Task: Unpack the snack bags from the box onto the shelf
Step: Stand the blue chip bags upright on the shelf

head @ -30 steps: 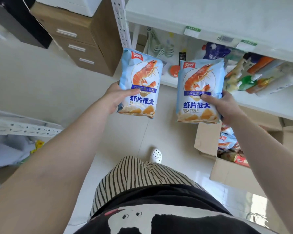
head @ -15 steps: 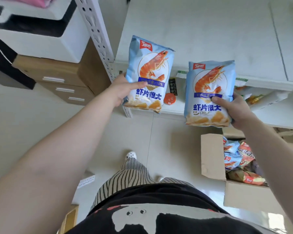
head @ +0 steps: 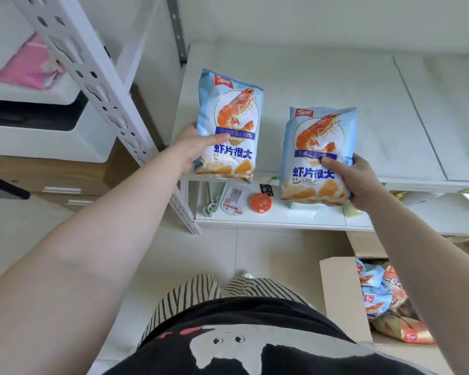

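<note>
left hand (head: 191,147) grips a blue shrimp-chip bag (head: 229,125) by its lower left edge, thumb across the front, bag upright in front of the upper shelf (head: 336,98) board. right hand (head: 355,182) grips a second shrimp-chip bag (head: 318,155) at its lower right, thumb on the front, lower than the first and overlapping the upper shelf's front edge. below that shelf, a lower shelf (head: 282,216) carries an orange round lid (head: 260,203) and a small packet (head: 232,198). cardboard box (head: 341,293) sits on the floor below the shelves, more snack bags (head: 382,296) inside it.
</note>
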{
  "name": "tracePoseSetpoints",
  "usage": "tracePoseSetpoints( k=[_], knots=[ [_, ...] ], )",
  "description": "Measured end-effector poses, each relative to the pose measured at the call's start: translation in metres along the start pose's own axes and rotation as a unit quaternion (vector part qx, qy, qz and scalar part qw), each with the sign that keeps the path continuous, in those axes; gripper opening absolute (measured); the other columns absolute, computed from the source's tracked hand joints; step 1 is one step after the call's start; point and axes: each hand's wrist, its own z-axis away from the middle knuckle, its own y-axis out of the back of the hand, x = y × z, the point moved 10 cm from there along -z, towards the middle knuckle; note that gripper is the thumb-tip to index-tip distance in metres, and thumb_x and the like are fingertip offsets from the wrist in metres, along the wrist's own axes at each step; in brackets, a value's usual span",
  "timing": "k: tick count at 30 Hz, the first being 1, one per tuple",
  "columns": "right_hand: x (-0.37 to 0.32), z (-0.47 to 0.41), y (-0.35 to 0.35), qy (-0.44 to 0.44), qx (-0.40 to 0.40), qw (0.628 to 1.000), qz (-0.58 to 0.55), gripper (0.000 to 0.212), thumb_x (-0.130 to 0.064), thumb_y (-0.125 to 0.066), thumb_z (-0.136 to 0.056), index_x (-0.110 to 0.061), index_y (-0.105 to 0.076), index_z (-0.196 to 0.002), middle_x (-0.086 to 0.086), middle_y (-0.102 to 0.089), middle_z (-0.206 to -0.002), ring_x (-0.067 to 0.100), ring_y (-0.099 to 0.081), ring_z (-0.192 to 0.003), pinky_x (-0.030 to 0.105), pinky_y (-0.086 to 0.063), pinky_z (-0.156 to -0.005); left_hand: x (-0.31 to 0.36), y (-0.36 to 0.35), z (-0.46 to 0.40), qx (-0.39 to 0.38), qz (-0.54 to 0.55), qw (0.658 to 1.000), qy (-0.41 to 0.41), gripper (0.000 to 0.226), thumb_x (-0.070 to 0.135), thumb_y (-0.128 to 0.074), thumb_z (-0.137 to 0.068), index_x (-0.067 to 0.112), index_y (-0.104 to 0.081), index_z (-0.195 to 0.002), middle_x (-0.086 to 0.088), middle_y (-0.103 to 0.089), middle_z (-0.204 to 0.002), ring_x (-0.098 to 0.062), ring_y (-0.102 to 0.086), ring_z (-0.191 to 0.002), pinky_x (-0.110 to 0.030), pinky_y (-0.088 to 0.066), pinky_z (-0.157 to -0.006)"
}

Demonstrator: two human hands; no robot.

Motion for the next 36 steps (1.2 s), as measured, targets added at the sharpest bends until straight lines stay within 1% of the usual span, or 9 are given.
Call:
tracePoseSetpoints(
  k=[6,10,16,21,23,27,29,33,36],
  knots=[
    [-0.022,-0.048,-0.009,0.002,-0.014,1.0,-0.006,0.037,-0.02,-0.075,-0.083,-0.014,-0.059,-0.116,0.009,-0.074,-0.1,0.024,-0.072,-0.084,0.037,-0.062,-0.071,0.006,-0.001,-0.038,0.032,0.043,0.998,-0.02,0.06,0.017,-0.08,-0.076,0.016,-0.049,-0.127,-0.001,-0.069,-0.113,-0.019,-0.07,-0.094,-0.039,-0.058,-0.08],
    [-0.024,-0.067,-0.006,-0.017,0.022,0.999,0.04,0.03,-0.026,-0.077,-0.083,-0.011,-0.063,-0.104,0.006,-0.072,-0.089,0.021,-0.069,-0.071,0.03,-0.061,-0.061,0.005,-0.003,-0.057,0.045,0.038,0.998,-0.023,0.043,0.018,-0.078,-0.079,0.018,-0.06,-0.118,-0.001,-0.072,-0.107,-0.02,-0.07,-0.095,-0.039,-0.056,-0.084],
    [-0.03,-0.081,-0.006,-0.025,0.038,0.992,0.114,0.032,-0.042,-0.074,-0.083,-0.014,-0.063,-0.094,0.002,-0.068,-0.082,0.015,-0.062,-0.061,0.02,-0.053,-0.048,0.0,0.008,-0.073,0.094,0.012,0.995,-0.014,0.044,0.019,-0.08,-0.077,0.016,-0.057,-0.115,-0.002,-0.07,-0.107,-0.02,-0.07,-0.092,-0.04,-0.058,-0.08],
    [-0.028,-0.091,-0.001,-0.063,0.047,0.987,0.142,0.046,-0.058,-0.072,-0.078,-0.015,-0.06,-0.091,0.0,-0.059,-0.069,0.009,-0.052,-0.041,0.018,-0.043,-0.04,0.003,0.009,-0.082,0.1,0.009,0.995,0.026,0.048,0.048,-0.073,-0.079,0.015,-0.058,-0.11,-0.003,-0.072,-0.098,-0.019,-0.07,-0.081,-0.032,-0.057,-0.068],
    [-0.031,-0.093,0.002,-0.069,0.057,0.985,0.144,0.054,-0.061,-0.076,-0.072,-0.013,-0.062,-0.09,0.004,-0.06,-0.07,0.015,-0.055,-0.049,0.023,-0.047,-0.051,0.012,0.017,-0.09,0.119,-0.007,0.992,0.04,0.056,0.06,-0.069,-0.077,0.012,-0.058,-0.105,-0.002,-0.071,-0.091,-0.017,-0.067,-0.076,-0.029,-0.054,-0.067],
    [-0.032,-0.1,0.009,-0.061,0.065,0.988,0.128,0.095,-0.067,-0.086,-0.042,-0.006,-0.064,-0.11,0.014,-0.073,-0.106,0.03,-0.069,-0.088,0.049,-0.055,-0.093,0.024,0.023,-0.105,0.133,-0.027,0.989,0.062,0.081,0.071,-0.07,-0.064,0.009,-0.057,-0.113,-0.006,-0.069,-0.1,-0.024,-0.068,-0.082,-0.035,-0.056,-0.078],
    [-0.037,-0.097,0.004,-0.047,0.059,0.99,0.115,0.084,-0.06,-0.087,-0.05,-0.007,-0.063,-0.11,0.015,-0.072,-0.11,0.034,-0.07,-0.099,0.054,-0.055,-0.09,0.023,0.02,-0.114,0.129,-0.034,0.989,0.064,0.077,0.066,-0.073,-0.066,0.01,-0.054,-0.115,-0.006,-0.066,-0.102,-0.026,-0.067,-0.084,-0.035,-0.055,-0.075],
    [-0.053,-0.09,0.0,0.007,0.031,0.997,0.067,0.038,-0.039,-0.081,-0.077,-0.018,-0.063,-0.104,0.01,-0.074,-0.102,0.028,-0.072,-0.084,0.046,-0.06,-0.08,0.047,0.006,-0.119,0.135,0.043,0.99,0.009,0.055,0.035,-0.084,-0.07,0.007,-0.062,-0.113,-0.01,-0.072,-0.098,-0.023,-0.07,-0.073,-0.031,-0.056,-0.057],
    [-0.074,-0.083,-0.006,0.085,-0.026,0.996,-0.014,0.037,-0.026,-0.075,-0.082,-0.018,-0.061,-0.115,0.008,-0.073,-0.103,0.026,-0.071,-0.086,0.039,-0.061,-0.07,0.081,-0.004,-0.123,0.113,0.114,0.985,-0.062,0.038,0.019,-0.079,-0.078,0.008,-0.063,-0.111,-0.009,-0.073,-0.097,-0.022,-0.072,-0.075,-0.035,-0.059,-0.061]
  ],
)
